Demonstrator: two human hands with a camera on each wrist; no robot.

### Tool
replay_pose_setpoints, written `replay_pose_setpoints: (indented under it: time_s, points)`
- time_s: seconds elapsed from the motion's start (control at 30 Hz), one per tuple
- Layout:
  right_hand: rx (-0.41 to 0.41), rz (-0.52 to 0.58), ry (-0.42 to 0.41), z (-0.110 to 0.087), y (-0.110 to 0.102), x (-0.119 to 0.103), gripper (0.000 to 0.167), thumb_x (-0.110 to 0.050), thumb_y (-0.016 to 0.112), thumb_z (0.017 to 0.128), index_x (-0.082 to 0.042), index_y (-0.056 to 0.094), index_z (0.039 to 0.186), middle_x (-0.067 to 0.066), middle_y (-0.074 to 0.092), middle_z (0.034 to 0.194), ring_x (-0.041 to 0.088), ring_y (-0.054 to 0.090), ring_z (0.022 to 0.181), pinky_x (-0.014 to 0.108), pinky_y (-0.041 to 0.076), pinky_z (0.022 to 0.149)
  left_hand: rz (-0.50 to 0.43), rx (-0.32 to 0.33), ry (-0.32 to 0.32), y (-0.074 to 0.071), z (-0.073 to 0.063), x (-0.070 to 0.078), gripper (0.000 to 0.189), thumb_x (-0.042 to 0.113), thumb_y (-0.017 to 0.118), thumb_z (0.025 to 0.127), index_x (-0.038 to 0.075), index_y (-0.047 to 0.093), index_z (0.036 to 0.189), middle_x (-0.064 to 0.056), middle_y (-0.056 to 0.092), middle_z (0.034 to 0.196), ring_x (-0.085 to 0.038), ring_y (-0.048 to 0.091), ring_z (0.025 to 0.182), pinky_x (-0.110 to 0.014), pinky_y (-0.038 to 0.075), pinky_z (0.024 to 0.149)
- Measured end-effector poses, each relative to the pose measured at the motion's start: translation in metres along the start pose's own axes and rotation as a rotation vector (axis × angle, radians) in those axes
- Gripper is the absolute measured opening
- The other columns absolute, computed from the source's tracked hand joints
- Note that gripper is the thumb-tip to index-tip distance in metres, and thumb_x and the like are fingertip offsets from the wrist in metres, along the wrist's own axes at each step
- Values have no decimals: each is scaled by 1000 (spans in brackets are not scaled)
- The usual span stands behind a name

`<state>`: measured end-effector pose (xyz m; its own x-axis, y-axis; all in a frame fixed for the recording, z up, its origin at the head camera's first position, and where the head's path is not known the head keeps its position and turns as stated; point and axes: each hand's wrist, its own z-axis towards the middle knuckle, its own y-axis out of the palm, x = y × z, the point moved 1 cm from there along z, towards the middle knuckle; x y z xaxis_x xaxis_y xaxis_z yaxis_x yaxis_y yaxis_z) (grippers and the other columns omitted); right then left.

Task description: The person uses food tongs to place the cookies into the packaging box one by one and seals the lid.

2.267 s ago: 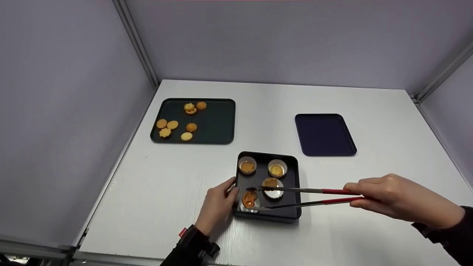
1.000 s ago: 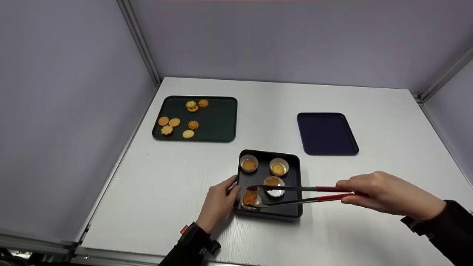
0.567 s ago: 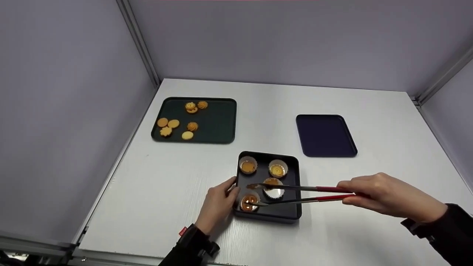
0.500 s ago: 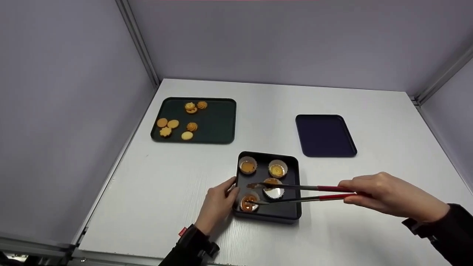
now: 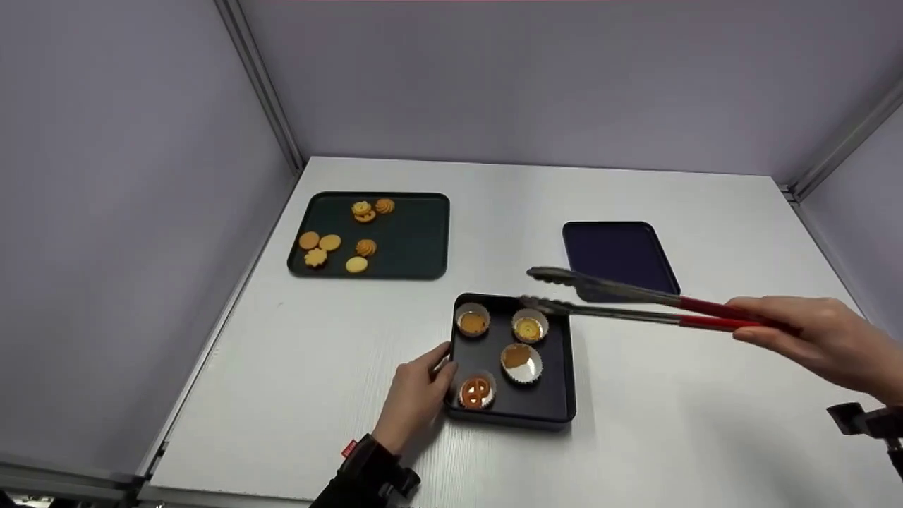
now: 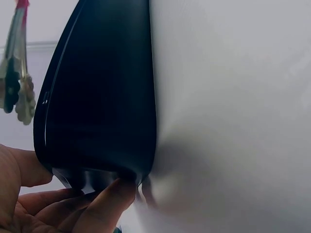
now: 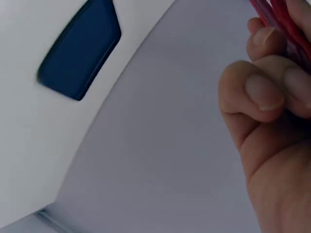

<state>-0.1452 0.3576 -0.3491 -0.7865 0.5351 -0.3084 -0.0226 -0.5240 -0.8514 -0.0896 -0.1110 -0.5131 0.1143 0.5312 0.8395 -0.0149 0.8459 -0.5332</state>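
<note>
My left hand [image 5: 411, 395] grips the left side of a black square baking pan [image 5: 550, 391], fingers around its wall in the left wrist view. Several paper baking cups stand in the pan, each with a cookie: a pretzel-shaped cookie [image 5: 477, 392] at front left, a brown one [image 5: 517, 355] tilted in the middle cup, and two round ones [image 5: 473, 323] at the back. My right hand [image 5: 825, 339] holds red-handled metal tongs [image 5: 628, 290]. Their tips are apart with nothing between them, above the pan's back right corner. The right wrist view shows curled fingers [image 7: 265, 92] at the red handles.
On the white table, a dark green tray [image 5: 413, 240] at back left bears several cookies, round, flower-shaped and swirled. A dark blue tray [image 5: 614, 250] lies at back right, partly behind the tongs. Grey panels [image 5: 536, 85] enclose the table's back and sides.
The pretzel-shaped cookie, earlier between the tong tips, now lies in the front left cup. The tongs have lifted away, back and right, with my right hand. My left hand stays on the pan.
</note>
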Motion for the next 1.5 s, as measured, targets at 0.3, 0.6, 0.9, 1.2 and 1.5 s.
replay_pose_setpoints:
  time_s: [0.3,0.6,0.9,1.2,1.5]
  points:
    - [161,-93,499,-32,13,36,26,-12,67,100,0,68,123,-10,56,76,2,44,62,18,33,49,-26,-8,-10,1,-3,-1,41,15,62,103,-3,60,140,-21,65,133,-29,69,113,-37,58,88]
    - [227,-145,823,-55,27,50,45,-28,56,107,10,56,131,24,64,92,-3,40,66,17,35,53,-28,2,9,0,1,0,40,15,62,103,-3,61,139,-21,66,132,-31,67,117,-41,57,94]
    - [265,-161,873,-58,50,51,47,-26,50,108,15,51,130,37,62,95,24,54,65,23,38,50,-26,-2,4,0,7,4,41,16,62,103,-2,60,140,-20,65,133,-30,65,120,-43,55,98]
    - [157,-155,923,-62,66,72,54,-31,42,110,20,42,127,40,59,86,40,56,60,37,40,47,-26,0,-4,1,4,2,40,15,62,103,-3,60,139,-21,65,133,-31,65,120,-43,55,97]
    - [122,-189,919,-63,83,106,46,-23,40,110,23,41,115,40,55,75,45,55,54,53,43,45,-36,-7,-14,2,1,0,40,14,62,103,-3,60,140,-22,65,133,-31,66,120,-43,56,96]
